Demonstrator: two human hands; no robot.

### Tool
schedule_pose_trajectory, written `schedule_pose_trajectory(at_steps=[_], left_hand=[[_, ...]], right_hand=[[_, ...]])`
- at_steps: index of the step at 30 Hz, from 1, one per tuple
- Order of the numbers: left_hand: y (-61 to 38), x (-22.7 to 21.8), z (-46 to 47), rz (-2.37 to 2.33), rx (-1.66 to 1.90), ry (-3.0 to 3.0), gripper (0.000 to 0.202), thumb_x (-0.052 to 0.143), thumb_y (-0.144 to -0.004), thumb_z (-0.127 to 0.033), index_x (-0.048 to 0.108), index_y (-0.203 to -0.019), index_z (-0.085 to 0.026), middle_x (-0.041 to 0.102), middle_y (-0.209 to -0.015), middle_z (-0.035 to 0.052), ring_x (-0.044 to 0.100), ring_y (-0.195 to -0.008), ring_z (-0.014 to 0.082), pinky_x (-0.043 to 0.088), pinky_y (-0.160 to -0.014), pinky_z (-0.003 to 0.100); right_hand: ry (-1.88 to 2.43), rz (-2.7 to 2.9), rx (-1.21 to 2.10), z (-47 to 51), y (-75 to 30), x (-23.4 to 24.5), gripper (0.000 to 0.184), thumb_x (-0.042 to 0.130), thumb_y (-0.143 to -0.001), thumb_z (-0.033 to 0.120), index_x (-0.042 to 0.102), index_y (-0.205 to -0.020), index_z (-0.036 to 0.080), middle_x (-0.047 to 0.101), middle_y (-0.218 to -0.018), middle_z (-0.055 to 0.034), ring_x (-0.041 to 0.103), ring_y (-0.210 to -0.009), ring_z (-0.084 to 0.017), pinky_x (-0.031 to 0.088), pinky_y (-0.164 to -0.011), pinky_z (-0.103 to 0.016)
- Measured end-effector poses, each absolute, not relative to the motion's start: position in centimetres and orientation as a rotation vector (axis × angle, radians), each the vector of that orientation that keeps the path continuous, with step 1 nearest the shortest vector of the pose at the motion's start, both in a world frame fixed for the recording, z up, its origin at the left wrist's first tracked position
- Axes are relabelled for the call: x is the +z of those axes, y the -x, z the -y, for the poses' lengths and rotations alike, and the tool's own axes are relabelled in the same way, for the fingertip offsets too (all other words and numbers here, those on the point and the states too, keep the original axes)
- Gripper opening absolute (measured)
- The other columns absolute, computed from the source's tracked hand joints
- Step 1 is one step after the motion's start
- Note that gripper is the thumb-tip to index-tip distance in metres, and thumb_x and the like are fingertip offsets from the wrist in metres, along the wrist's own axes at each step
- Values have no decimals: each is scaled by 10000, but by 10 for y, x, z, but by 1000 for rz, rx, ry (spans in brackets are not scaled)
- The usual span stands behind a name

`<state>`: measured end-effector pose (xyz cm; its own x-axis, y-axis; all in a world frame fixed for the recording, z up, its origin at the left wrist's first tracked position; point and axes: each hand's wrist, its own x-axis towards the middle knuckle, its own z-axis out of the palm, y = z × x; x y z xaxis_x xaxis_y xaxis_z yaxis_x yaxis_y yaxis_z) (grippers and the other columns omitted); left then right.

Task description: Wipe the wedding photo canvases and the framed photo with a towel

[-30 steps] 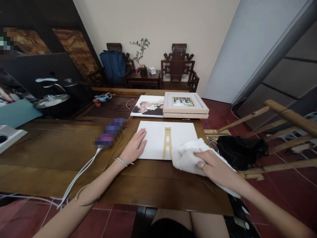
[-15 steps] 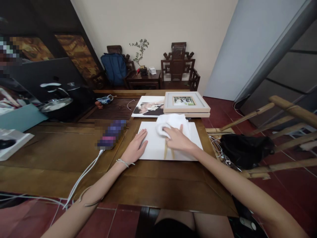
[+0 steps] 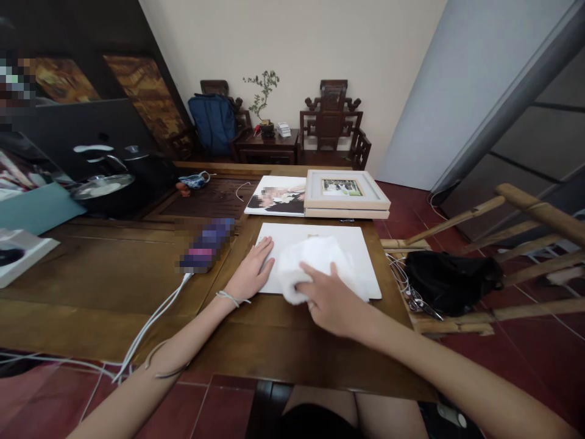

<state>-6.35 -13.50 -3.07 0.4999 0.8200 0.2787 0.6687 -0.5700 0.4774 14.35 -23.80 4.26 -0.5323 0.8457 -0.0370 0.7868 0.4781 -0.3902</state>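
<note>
Since half a second ago, the white cloth (image 3: 322,253) has shifted toward six o'clock over the white board (image 3: 371,271). It lies at eleven o'clock beneath the right hand (image 3: 336,305), fingers clamped on it; the left hand (image 3: 251,271) lies flat at the board's nine o'clock, thumb apart.

The left arm (image 3: 203,330) wears a pale cord bracelet (image 3: 233,298) and a thin open bangle (image 3: 172,374); black clothing (image 3: 320,422) covers the lap

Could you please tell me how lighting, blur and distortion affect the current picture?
In the head view, the white cloth looks soft-edged, nearly blending into the board; the black bag shows little detail; a mosaic obscures the purple object; the pale panel slants, probably wide-lens distortion.
</note>
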Motion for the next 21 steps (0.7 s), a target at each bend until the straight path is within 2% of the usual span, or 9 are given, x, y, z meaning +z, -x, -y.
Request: schedule_pose_trajectory(at_steps=[6, 9, 13, 17, 21], left_hand=[[64, -28, 135, -1249, 679, -2415, 519, 331, -899, -359, 385, -1342, -93, 352, -1430, 155, 260, -1351, 245, 208, -1105, 451], [64, -29, 135, -1249, 669, -2427, 521, 314, -906, -357, 381, -1343, -81, 346, -1432, 158, 252, -1355, 239, 201, -1108, 448], [64, -31, 135, -1253, 700, -2419, 496, 288, -915, -345, 391, -1341, -113, 357, -1430, 140, 263, -1351, 234, 210, -1103, 463], [64, -31, 135, -1244, 697, -2437, 486, 270, -917, -312, 384, -1346, -113, 347, -1436, 137, 258, -1353, 229, 211, -1103, 465], [65, -31, 135, -1239, 692, -2441, 485, 277, -911, -296, 381, -1349, -116, 337, -1442, 131, 252, -1355, 228, 213, -1103, 467]], right_hand=[[1542, 2482, 422, 154, -149, 39, 501, 349, -756, 39, 502, -1218, 159, 416, -1354, -179, 253, -1313, -338, 164, -925, -728], [1584, 2501, 301, 147, -143, 34, 525, 348, -737, 12, 505, -1219, 146, 377, -1383, -184, 156, -1342, -348, 143, -907, -753], [1638, 2593, 217, 184, -128, 25, 482, 385, -743, 42, 549, -1185, 146, 257, -1458, -175, 55, -1351, -385, 86, -919, -755], [1518, 2686, 216, 243, -119, 29, 388, 370, -792, 108, 612, -1092, 150, 272, -1446, -196, 100, -1339, -404, 118, -924, -742], [1411, 2750, 402, 271, -121, 41, 399, 396, -762, 118, 605, -1099, 161, 314, -1433, -179, 150, -1331, -394, 158, -919, -739]])
